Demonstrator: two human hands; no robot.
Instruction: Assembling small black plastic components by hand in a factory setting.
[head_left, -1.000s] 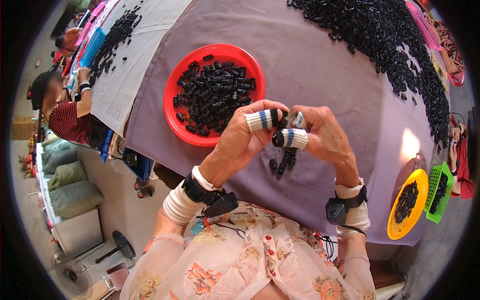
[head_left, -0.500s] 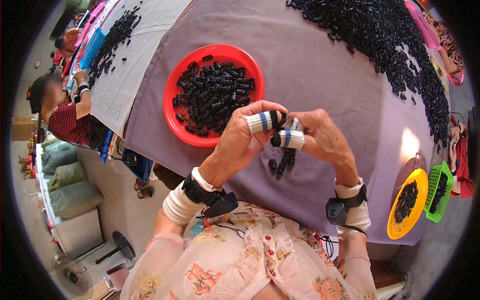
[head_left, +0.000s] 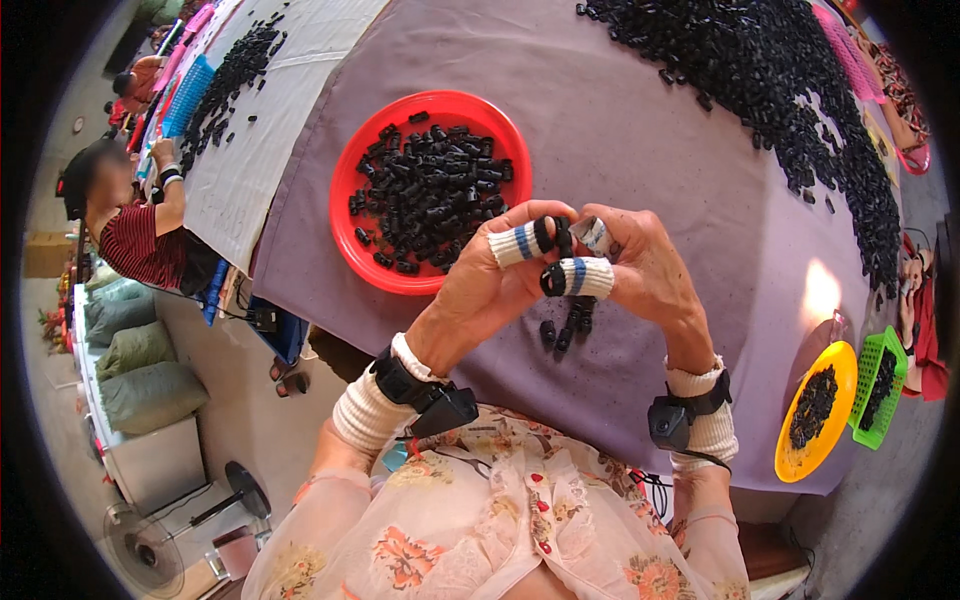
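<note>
Both hands meet above the table, in front of my body, with knitted striped sleeves on some fingers. My left hand (head_left: 478, 272) is closed, pinching a small black plastic piece (head_left: 562, 238) upright between its fingertips. My right hand (head_left: 648, 268) is curled against the same piece from the right. A pale greyish patch shows between its fingers; I cannot tell whether it is a finger sleeve or something held. Several black pieces (head_left: 566, 328) lie on the cloth just below my hands. To the left stands a red round tray (head_left: 345, 215), heaped with similar black pieces.
A large pile of black pieces (head_left: 740, 75) covers the far right of the cloth-covered table (head_left: 590, 120). At the right edge are a yellow plate (head_left: 842, 365) and a green basket (head_left: 868, 432), both holding black bits. A person (head_left: 140, 240) works at the left.
My fingers have shifted slightly around the black piece, which now shows more upright between the fingertips. The whole view has moved a little; the tray and loose pieces stay put.
</note>
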